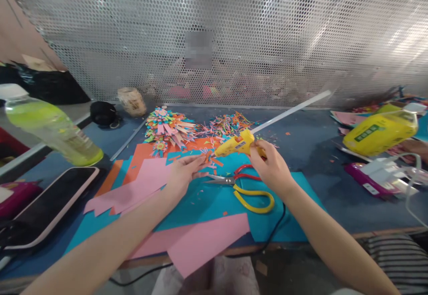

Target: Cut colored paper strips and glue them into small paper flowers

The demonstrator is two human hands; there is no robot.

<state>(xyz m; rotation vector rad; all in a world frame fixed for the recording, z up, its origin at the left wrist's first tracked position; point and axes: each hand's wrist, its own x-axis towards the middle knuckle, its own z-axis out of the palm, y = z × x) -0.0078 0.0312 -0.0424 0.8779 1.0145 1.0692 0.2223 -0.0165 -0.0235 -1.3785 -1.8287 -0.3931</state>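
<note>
My right hand [272,166] is wrapped round the grip of a yellow glue gun [236,145] with a long white glue stick [290,111] poking out of its back. The gun's nozzle points left at a small fringed paper piece [207,155] pinched at the fingertips of my left hand [183,172]. Both hands hover over blue paper [207,201] on the table. Scissors with a red and a yellow handle [249,189] lie just under my right hand.
Pink paper sheets [200,241] and orange sheets [142,154] overlap near me. A pile of fringed paper flowers [167,127] and scraps [225,123] lies behind. A green drink bottle [50,127] and phone [53,203] are left; a yellow bottle [381,132] and charger [381,170] right. Perforated metal screen [234,31] behind.
</note>
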